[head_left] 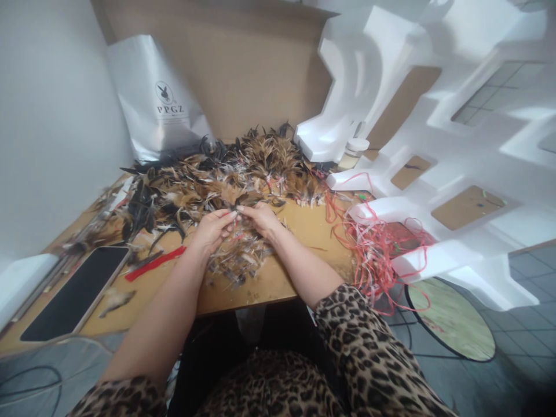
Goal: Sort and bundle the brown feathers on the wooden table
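My left hand (214, 229) and my right hand (261, 219) meet over the front of the table, fingertips almost touching. Both are closed in a pinch on a small dark feather (235, 208), whose ends are partly covered by the fingers. Just beyond them spreads a big heap of brown and black feathers (186, 179). Beneath my hands lies a loose pile of short, pale brown feather bits (238, 258). A red strip (155, 264) rests left of my left wrist.
A phone (76, 292) lies at the table's left. Behind the heap stands a silver bag (145, 104). To the right are tangled pink-red strings (369, 255), a lidded jar (354, 153) and large white foam pieces (469, 145). The wooden table's (310, 229) front edge is near my lap.
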Demonstrator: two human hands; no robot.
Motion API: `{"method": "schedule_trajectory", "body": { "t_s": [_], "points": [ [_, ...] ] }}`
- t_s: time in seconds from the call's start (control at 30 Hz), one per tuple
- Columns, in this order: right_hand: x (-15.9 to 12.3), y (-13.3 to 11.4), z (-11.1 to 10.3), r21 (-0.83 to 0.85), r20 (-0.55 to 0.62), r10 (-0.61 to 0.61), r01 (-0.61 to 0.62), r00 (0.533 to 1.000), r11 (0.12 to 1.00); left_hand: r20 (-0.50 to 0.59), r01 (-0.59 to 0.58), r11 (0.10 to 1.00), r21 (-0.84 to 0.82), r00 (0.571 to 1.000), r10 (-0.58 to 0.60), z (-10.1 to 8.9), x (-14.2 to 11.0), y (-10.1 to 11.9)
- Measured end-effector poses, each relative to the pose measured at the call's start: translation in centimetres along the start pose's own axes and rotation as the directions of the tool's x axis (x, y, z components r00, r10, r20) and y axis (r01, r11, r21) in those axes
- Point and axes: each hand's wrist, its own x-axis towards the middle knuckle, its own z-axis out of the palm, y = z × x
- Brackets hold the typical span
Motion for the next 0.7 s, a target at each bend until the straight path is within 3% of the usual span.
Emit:
{"method": "schedule_trajectory", "body": {
  "t_s": [0.07,0.13,0.27,0.37,0.47,0.7],
  "points": [
    [-0.1,0.0,0.2,-0.02,-0.022,0.007,-0.008,1.0,1.0,-0.023,-0.003,1.0,-0.022,1.0,0.002,0.0,0.0,0.1],
    [-0.3,-0.2,0.5,-0.069,-0.116,0.003,-0.011,0.993,0.998,-0.07,-0.019,0.998,-0.063,0.997,0.015,0.0,0.1,0.2],
    [-0.8,-0.8,1.2,-0.176,-0.273,-0.174,0.129,0.946,0.976,-0.176,-0.079,0.991,-0.108,0.983,0.059,0.0,0.4,0.2],
    [-1.0,-1.3,1.6,-0.194,-0.265,-0.273,0.226,0.925,0.955,-0.207,-0.102,0.992,-0.077,0.975,0.085,-0.1,0.6,-0.1],
    [-1.1,-1.4,1.7,-0.183,-0.203,-0.301,0.266,0.932,0.947,-0.211,-0.117,0.993,-0.032,0.972,0.107,-0.1,0.8,-0.4],
    [-1.2,-1.2,1.9,-0.187,-0.137,-0.267,0.24,0.954,0.953,-0.171,-0.044,0.999,0.01,0.984,0.045,0.1,0.6,-0.6]
  ]
}}
